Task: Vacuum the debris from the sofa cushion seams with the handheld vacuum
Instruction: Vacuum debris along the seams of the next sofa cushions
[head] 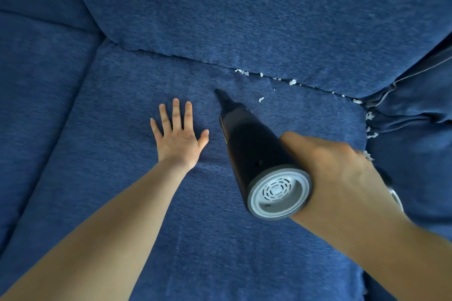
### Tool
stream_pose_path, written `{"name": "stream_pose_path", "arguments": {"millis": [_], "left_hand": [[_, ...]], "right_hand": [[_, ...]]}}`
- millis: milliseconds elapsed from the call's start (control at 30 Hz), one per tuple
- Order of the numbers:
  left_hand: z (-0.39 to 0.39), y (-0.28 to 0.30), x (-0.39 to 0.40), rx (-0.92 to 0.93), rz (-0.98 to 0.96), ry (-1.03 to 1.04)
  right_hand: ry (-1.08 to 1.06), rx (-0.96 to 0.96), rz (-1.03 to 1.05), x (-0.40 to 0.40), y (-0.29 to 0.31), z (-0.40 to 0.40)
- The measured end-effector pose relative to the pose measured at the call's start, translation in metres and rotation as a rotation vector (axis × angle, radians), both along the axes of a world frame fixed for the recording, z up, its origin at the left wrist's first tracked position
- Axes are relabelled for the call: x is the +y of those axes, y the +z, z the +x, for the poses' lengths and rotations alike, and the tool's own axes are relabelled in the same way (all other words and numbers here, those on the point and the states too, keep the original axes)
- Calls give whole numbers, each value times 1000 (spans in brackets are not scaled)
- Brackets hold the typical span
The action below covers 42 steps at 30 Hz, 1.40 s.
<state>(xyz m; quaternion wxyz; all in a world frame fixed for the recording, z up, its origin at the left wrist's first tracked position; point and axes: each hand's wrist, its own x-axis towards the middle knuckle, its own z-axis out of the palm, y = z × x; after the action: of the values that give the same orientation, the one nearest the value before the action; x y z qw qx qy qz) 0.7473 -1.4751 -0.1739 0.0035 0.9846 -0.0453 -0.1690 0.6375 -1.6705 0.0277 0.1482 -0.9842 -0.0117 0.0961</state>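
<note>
- Left hand [179, 135] flat on the blue seat cushion [117, 129], centre of frame; fingers straight and spread, palm down, holding nothing.
- Right hand [335, 166] at right of centre, fingers wrapped round the rear body of the handheld vacuum [254, 154]; firm grasp, knuckles up.
- Vacuum black, tapering to a narrow nozzle [221, 95] aimed toward the upper centre; grey vented end cap [278, 192] turned toward the camera.
- Nozzle tip close to the seat fabric, short of the back seam; contact with the fabric not clear.
- White debris [292, 82] scattered along the seam between seat cushion and back cushion [244, 7], running from upper centre down toward the right edge.
- One loose white fleck [261, 99] on the seat, just right of the nozzle.
- More white bits [369, 116] in the side seam at right of frame, beside the crumpled blue fabric [415, 110].
- Seam left of the nozzle line free of visible flecks.
- Second seat cushion [31, 93] at left of frame, separated by a dark seam.
</note>
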Motion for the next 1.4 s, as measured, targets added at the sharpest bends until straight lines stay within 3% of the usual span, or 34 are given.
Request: {"name": "stream_pose_path", "arguments": {"millis": [267, 600, 1133, 1400], "left_hand": [[2, 17, -6, 36, -37, -19], [31, 2, -35, 75, 15, -301], [13, 30, -40, 120, 33, -322], [11, 10, -34, 62, 25, -303]], "right_hand": [[-101, 10, 102, 6, 9, 33], [-81, 10, 38, 10, 5, 53], [-122, 48, -69, -12, 12, 44], [-145, 69, -102, -18, 3, 48]]}}
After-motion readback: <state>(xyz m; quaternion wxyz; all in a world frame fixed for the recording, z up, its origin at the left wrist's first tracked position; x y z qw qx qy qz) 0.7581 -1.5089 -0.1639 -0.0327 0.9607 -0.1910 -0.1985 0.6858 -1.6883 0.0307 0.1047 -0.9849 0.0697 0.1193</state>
